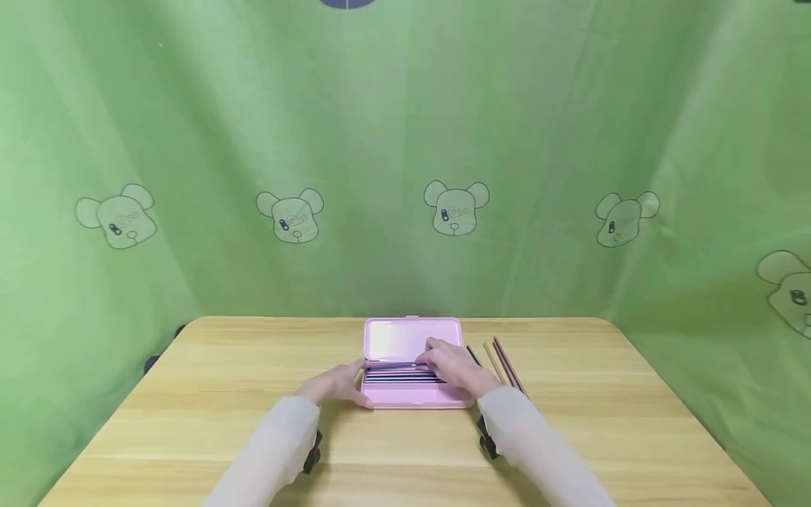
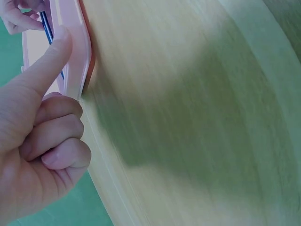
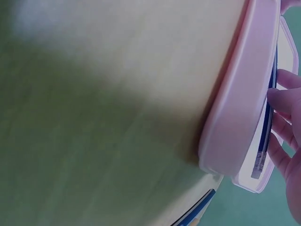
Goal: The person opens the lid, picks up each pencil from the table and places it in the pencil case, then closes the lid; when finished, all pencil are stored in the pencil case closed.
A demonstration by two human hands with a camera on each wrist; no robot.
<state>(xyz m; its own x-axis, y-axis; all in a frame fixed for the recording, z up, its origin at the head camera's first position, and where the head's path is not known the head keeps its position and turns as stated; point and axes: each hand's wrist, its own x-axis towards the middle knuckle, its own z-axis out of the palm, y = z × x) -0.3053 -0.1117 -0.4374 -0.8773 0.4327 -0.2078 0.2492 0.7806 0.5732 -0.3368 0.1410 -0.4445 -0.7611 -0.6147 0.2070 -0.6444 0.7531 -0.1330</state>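
Note:
A pink pencil case (image 1: 399,396) lies with its lid (image 1: 395,340) raised at the back of the table. Several dark pencils (image 1: 399,377) lie lengthwise inside it. My left hand (image 1: 334,384) holds the case by its left end, the thumb (image 2: 55,52) along the front wall and the other fingers curled. Over the right half of the case, my right hand (image 1: 453,365) pinches a dark blue pencil (image 3: 265,127) between thumb and fingers. Its eraser end (image 3: 257,165) points to the right; the far end is partly hidden.
To the right of the case lie loose pencils: a dark one (image 1: 474,355), a tan one (image 1: 492,360) and reddish ones (image 1: 509,366). The wooden table (image 1: 393,465) ends just behind the case, against a green curtain (image 1: 380,274) with bear faces.

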